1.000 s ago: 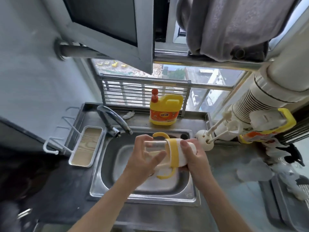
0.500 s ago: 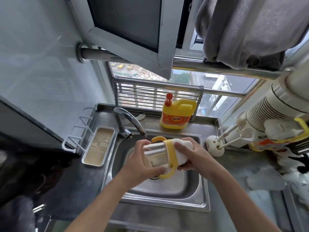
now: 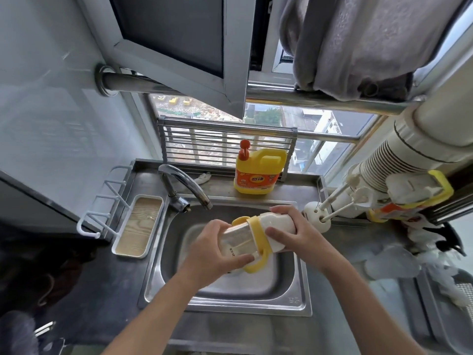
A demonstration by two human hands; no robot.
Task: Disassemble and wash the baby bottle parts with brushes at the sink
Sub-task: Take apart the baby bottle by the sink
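**Bottle held over the sink, ready to come apart**

We stand at a steel bench [image 3: 361, 237] under an open window. The sink [image 3: 169, 267] set into it is the largest thing beneath our arms. We keep the work above its basin so that, as we judge it, drips or a loose piece would land there and not on the bench. The tap [image 3: 184, 183] curves in from the back left, its spout just behind and to the left of the bottle, and we can see no water running. A yellow soap jug [image 3: 258, 175] stands behind the sink, and a white tray [image 3: 138, 226] lies along its left edge. At the right edge a white stand [image 3: 316, 216] holds the brushes [image 3: 340, 190], their thin handles slanting up and away, just beside our right wrist. They look handy for the washing that is not yet begun.

The baby bottle [image 3: 238, 239] lies roughly sideways in the air over the basin, base to the left and top to the right. The left grip [image 3: 212, 249] is wrapped around the clear body, fingers over and thumb under, to hold it steady. The right grip [image 3: 297, 234] is closed around the white cap [image 3: 277, 226], where a twist or pull would free it. The yellow handle ring [image 3: 258, 239] sits between the two hands, still on the bottle, so we judge the taking apart has barely started.
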